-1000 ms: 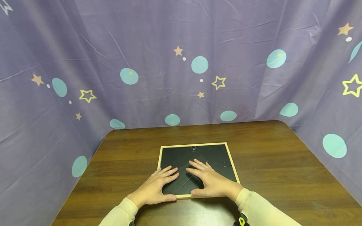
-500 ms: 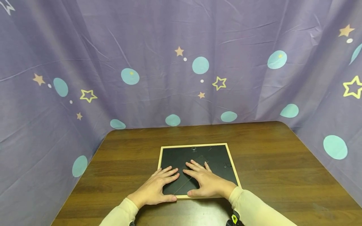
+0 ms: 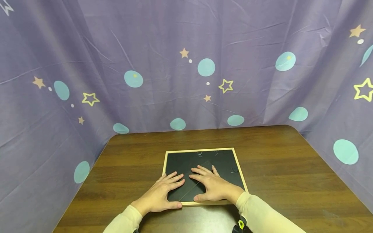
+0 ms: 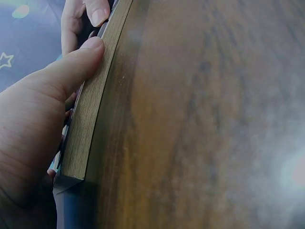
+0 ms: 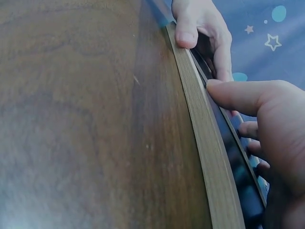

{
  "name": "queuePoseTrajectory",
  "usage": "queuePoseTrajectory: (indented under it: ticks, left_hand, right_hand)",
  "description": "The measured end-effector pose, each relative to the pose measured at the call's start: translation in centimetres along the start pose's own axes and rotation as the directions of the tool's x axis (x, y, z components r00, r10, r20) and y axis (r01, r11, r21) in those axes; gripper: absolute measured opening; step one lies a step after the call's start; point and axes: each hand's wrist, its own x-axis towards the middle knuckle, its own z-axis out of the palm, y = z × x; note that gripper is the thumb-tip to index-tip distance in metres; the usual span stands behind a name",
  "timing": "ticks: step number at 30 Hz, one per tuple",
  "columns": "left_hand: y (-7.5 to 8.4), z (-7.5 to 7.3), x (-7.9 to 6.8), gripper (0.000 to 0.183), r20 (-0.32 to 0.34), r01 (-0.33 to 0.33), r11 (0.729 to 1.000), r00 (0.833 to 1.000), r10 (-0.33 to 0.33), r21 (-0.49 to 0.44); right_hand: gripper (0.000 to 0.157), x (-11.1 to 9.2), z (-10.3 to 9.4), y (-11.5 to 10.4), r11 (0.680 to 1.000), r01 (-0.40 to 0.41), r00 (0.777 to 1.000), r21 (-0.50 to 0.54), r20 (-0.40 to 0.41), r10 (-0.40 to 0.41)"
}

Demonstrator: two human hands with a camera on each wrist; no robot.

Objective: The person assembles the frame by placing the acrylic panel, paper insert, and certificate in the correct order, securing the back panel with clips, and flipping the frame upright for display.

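Observation:
A picture frame (image 3: 180,161) with a pale wood border and black backing lies back side up on the table. My left hand (image 3: 161,192) spreads over its near left corner, with the thumb along the near edge. In the left wrist view that thumb lies on the wooden border (image 4: 88,124). My right hand (image 3: 214,187) rests fingers apart on the backing, right of the middle. Its thumb (image 5: 233,93) touches the backing just inside the near border. Between the hands a thin diagonal line runs across the backing. Small metal hangers (image 3: 199,154) sit near the far and right borders.
The brown wood-grain table (image 3: 285,174) extends around the frame on all sides. A purple curtain (image 3: 157,42) with stars and teal dots stands behind and at both sides. Dark gear with a yellow mark (image 3: 241,224) is at my right wrist.
My right hand has slid slightly left across the backing, and its little finger now stands further out from the others. My left hand and the picture frame have stayed in place.

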Motion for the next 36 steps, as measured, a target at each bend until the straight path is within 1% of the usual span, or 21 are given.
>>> queuePoseTrajectory:
  ticks: [4, 8, 16, 22, 28, 31, 36]
  left_hand:
    - [-0.1, 0.1, 0.0, 0.084, -0.015, -0.011, 1.0, 1.0, 0.011, 0.01]
    - [-0.2, 0.2, 0.0, 0.085, -0.015, -0.011, 1.0, 1.0, 0.011, 0.011]
    - [-0.1, 0.1, 0.0, 0.084, -0.005, 0.002, 1.0, 1.0, -0.002, -0.007]
    - [-0.1, 0.0, 0.1, 0.084, -0.012, -0.004, 1.0, 1.0, 0.004, -0.004]
    - [0.0, -0.1, 0.3, 0.084, -0.01, -0.012, 1.0, 1.0, 0.012, -0.002]
    - [0.0, 0.0, 0.3, 0.084, -0.016, -0.012, 1.0, 1.0, 0.012, 0.0]
    - [0.0, 0.1, 0.1, 0.085, -0.012, -0.002, 1.0, 1.0, 0.002, -0.006]
  right_hand:
    - [0.079, 0.3, 0.0, -0.2, 0.999, -0.041, 0.999, 0.019, 0.008, 0.041]
    - [0.08, 0.5, -0.1, -0.5, 0.996, -0.08, 0.997, 0.039, 0.024, 0.079]
    - [0.079, 0.8, 0.1, -0.7, 0.992, -0.113, 0.993, 0.054, 0.023, 0.112]
    - [0.082, 1.2, -0.3, -1.1, 0.985, -0.157, 0.987, 0.074, 0.049, 0.153]
    - [0.084, 1.2, -0.9, -1.7, 0.985, -0.174, 0.982, 0.009, 0.082, 0.173]
    - [0.085, 1.2, -1.0, -1.9, 0.986, -0.168, 0.981, -0.02, 0.1, 0.169]
    - [0.083, 1.2, -0.8, -1.9, 0.989, -0.141, 0.981, -0.035, 0.13, 0.144]
